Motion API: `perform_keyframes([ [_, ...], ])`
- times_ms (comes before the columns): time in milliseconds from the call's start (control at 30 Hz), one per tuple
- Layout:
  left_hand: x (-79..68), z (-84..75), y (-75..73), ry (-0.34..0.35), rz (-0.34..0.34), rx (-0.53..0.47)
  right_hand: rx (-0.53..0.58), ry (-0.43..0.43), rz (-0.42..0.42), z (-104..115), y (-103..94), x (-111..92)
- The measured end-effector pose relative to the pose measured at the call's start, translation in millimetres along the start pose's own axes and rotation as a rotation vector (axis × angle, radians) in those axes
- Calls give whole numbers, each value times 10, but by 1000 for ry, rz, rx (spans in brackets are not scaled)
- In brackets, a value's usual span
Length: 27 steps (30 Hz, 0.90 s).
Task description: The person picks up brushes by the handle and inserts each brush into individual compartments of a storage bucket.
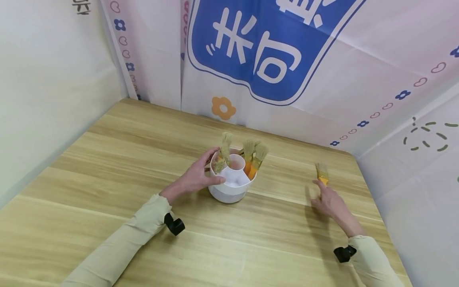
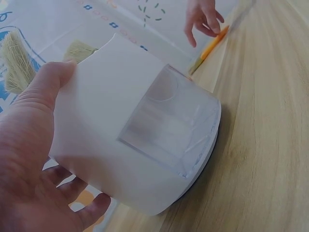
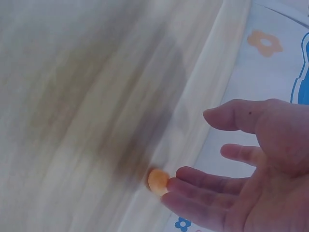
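Note:
A round white brush holder [image 1: 228, 194] with compartments stands on the table, and my left hand [image 1: 196, 175] grips its left side. The left wrist view shows the thumb [image 2: 44, 82] over the holder's rim and the other fingers spread along its far side. Several bristle brushes [image 1: 260, 153] with orange handles stand bristles up in the holder. Off to the right, one paintbrush [image 1: 322, 174] lies on the table, bristles pointing away from me. Fingertips of my right hand [image 1: 331, 201] are at its orange handle [image 3: 158, 181], thumb held apart from the fingers.
The wood-grain table [image 1: 150, 155] ends at a printed white sheet [image 1: 157, 71] hung behind it. White walls rise at the left [image 1: 53, 91] and right. Each sleeve has a small black camera [image 1: 174, 224] at the wrist.

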<state>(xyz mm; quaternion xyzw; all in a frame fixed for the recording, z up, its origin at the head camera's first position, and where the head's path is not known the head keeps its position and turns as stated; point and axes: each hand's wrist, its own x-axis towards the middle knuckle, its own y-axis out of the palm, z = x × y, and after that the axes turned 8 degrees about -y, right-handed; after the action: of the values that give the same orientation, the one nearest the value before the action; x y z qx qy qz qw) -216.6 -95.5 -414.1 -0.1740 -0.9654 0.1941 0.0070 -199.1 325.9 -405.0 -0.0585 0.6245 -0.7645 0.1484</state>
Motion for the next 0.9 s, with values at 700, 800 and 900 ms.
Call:
perform_keyframes([
  [700,-41,-39,4,4,3,-13,11,177,2,-410,-59,469],
  [800,-45,-47,4,10,4,-23,19,202,11,-466,-66,528],
  [900,-51,-49,4,11,2,-29,51,219,24,-502,-66,593],
])
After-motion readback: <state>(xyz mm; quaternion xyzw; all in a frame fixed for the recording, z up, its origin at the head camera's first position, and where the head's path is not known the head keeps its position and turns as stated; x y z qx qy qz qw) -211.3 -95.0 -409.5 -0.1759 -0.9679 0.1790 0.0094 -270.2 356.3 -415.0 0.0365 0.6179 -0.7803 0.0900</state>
